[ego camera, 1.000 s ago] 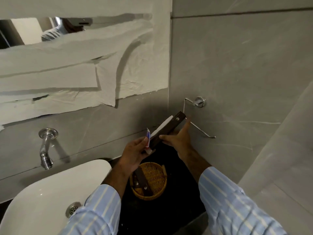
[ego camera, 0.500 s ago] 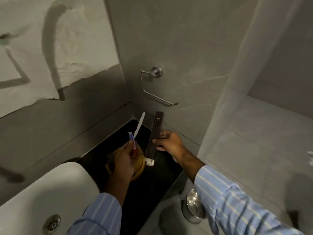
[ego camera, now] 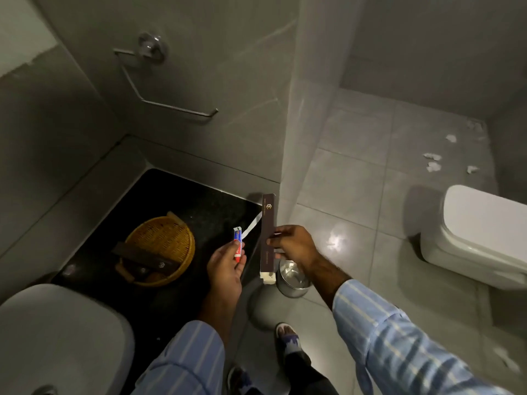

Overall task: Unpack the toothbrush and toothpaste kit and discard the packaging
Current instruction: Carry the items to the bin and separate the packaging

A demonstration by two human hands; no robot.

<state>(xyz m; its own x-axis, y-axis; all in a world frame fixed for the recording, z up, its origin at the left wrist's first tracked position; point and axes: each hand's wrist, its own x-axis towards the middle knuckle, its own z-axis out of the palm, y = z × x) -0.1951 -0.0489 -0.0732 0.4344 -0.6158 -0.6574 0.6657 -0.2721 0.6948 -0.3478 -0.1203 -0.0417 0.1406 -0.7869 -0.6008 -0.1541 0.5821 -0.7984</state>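
Note:
My left hand (ego camera: pixel 226 266) grips a small red, white and blue toothpaste tube (ego camera: pixel 237 242) together with a white toothbrush (ego camera: pixel 253 225) that sticks up and to the right. My right hand (ego camera: pixel 293 245) pinches a long dark brown kit box (ego camera: pixel 268 232), held upright with its pale open end down. The box hangs above a small steel bin (ego camera: pixel 292 280) on the floor, right of the counter edge.
A woven basket (ego camera: pixel 168 238) with another brown kit box (ego camera: pixel 142 259) sits on the black counter (ego camera: pixel 199 203). White basin (ego camera: pixel 57 337) at lower left, toilet (ego camera: pixel 482 235) at right, towel ring (ego camera: pixel 159 81) on the wall. Paper scraps (ego camera: pixel 433 161) lie on the floor. My foot (ego camera: pixel 288 337) is below.
The view has swung down and right to the floor. My right hand has carried the box rightward off the counter to over the steel bin. The left hand still holds tube and brush.

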